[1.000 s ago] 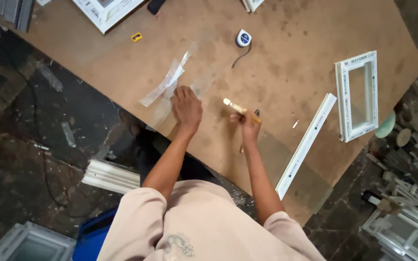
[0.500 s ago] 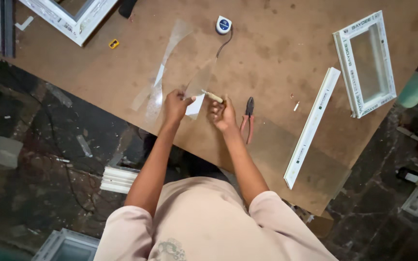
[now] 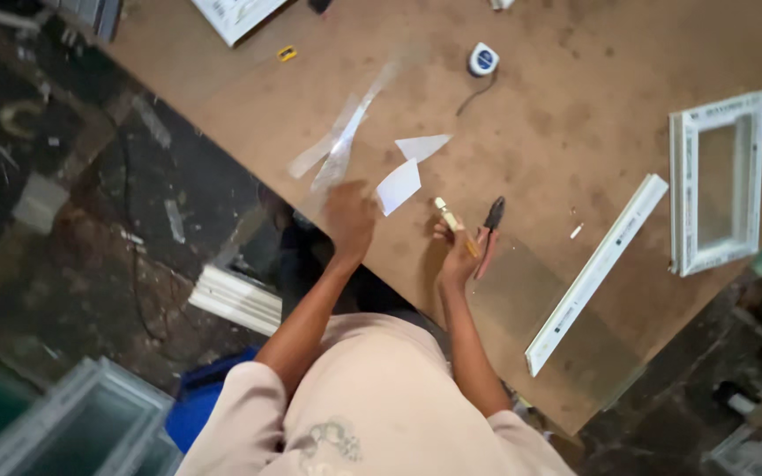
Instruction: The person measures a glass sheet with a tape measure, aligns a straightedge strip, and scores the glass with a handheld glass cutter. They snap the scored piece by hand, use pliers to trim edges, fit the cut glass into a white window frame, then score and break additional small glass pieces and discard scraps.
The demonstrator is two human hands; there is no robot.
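At centre frame, the right hand (image 3: pixel 459 256) gripped a pale-handled glass cutter (image 3: pixel 451 218), tip raised off the brown worktop (image 3: pixel 593 53); the blurred left hand (image 3: pixel 350 216), grip unclear, hovered beside cut glass shards (image 3: pixel 399 185); pliers (image 3: pixel 489 234) lay alongside, within reach.

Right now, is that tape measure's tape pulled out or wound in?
Wound in, it seems: the tape measure lies compact on the table, with only a thin cord trailing.
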